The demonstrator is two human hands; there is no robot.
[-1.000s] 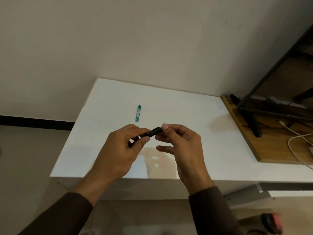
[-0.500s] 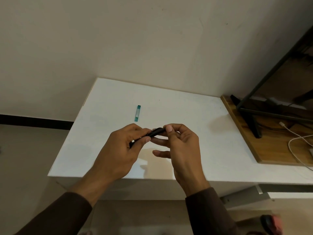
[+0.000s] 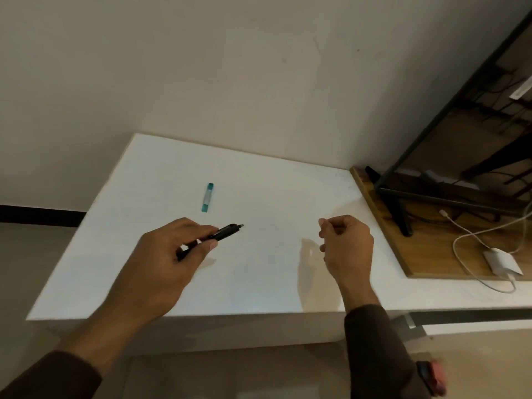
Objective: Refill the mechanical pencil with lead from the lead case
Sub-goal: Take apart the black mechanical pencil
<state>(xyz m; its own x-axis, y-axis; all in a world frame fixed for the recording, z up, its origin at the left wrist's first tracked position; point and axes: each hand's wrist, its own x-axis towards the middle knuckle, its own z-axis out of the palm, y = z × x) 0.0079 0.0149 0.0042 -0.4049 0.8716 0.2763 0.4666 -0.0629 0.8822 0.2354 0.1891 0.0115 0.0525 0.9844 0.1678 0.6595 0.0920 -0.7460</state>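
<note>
Left hand (image 3: 161,254) grips black pencil (image 3: 223,233) above white table (image 3: 259,269), its end pointing right. Right hand (image 3: 345,243) well apart, fingers curled closed; contents unclear. Teal lead case (image 3: 207,197) lies on table beyond pencil.

- The mechanical pencil (image 3: 223,233) is black and slim, held slanted above the white tabletop (image 3: 273,197), its exposed small grey end pointing up and to the right.
- The lead case (image 3: 207,197) is a small teal strip with a pale middle, lying flat on the tabletop, just beyond the pencil.
</note>
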